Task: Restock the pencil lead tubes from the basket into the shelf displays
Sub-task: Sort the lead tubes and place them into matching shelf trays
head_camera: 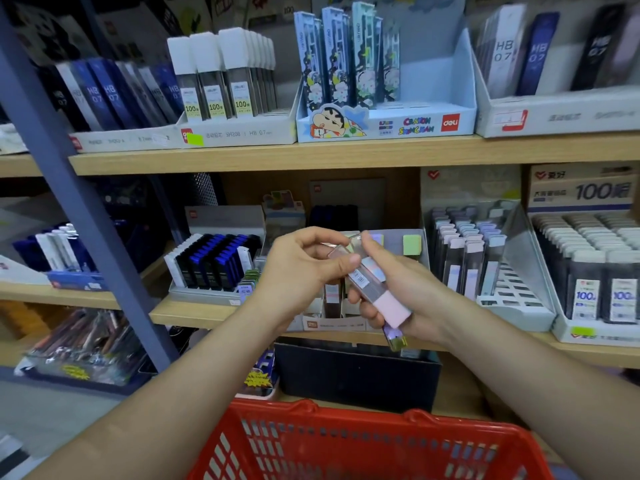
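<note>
Restock in progress. We hold lead tubes [372, 289] before middle shelf, above basket [363, 422]. Right hand [408, 299] grasps small bundle; left hand [304, 268] pinches one tube's upper end. Display tray [332, 325] behind hands part-filled. We judge placement pending; basket contents unseen.
</note>
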A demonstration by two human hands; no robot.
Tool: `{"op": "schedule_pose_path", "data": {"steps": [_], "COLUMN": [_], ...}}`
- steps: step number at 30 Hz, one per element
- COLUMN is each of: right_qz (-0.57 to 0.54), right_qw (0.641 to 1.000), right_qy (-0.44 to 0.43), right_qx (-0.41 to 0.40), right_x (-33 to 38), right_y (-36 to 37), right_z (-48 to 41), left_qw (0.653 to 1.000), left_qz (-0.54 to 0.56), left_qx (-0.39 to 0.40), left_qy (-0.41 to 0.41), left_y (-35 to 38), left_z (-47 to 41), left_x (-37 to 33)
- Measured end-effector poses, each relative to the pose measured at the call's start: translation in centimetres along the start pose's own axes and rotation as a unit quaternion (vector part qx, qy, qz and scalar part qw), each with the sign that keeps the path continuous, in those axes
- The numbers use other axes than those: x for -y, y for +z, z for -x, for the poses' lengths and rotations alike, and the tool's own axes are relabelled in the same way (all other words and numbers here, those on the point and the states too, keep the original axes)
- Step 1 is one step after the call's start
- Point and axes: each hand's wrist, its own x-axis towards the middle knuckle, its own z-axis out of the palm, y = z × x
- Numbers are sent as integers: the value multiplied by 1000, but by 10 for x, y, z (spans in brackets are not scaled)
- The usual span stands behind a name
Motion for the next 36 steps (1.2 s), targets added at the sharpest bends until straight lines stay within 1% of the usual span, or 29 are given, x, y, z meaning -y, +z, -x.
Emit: {"op": "schedule_pose_path", "data": {"steps": [3, 5, 7, 10, 13, 15, 18, 21, 23, 26, 27, 29, 33, 36], "right_qz": [-5, -33, -69, -121, -152, -169, -170, -144, -117, -120, -122, -119, -107, -90], "right_qw": [999, 998, 996, 991, 986, 980, 974, 977, 982, 984, 984, 983, 986, 990], "right_qy": [16, 33, 42, 29, 11, -12, -58, -83, -99, -122, -129, -137, -127, -111], "right_qx": [29, 46, 44, 40, 70, 101, 136, 136, 111, 51, 34, 7, -23, -2], "right_x": [5, 7, 7, 7, 7, 8, 11, 13, 15, 18, 18, 16, 15, 13], "right_y": [-4, -8, -11, -18, -24, -24, -21, -19, -17, -10, -8, -4, -3, -2], "right_z": [1, 2, 2, 0, 0, 1, 3, 2, 2, -1, -2, -4, -5, -5], "left_qw": [1000, 1000, 999, 992, 983, 980, 964, 952, 951, 956, 958, 968, 991, 997], "left_qz": [5, 12, 28, 95, 142, 162, 207, 219, 192, 78, 49, 37, 42, 50], "left_qx": [-11, -19, -33, -73, -107, -88, -25, 18, 52, 109, 124, 127, 72, 34], "left_qy": [-4, -9, -18, -27, -41, -81, -167, -211, -235, -261, -255, -215, -101, -57], "left_y": [-3, -3, -4, -10, -18, -17, -8, -2, -1, 1, 1, 0, 0, 1], "left_z": [5, 8, 10, 8, 6, 8, 15, 17, 21, 25, 24, 21, 16, 16], "left_x": [-3, -4, -5, -3, -1, 1, 4, 8, 6, 2, 1, 0, -5, -5]}}
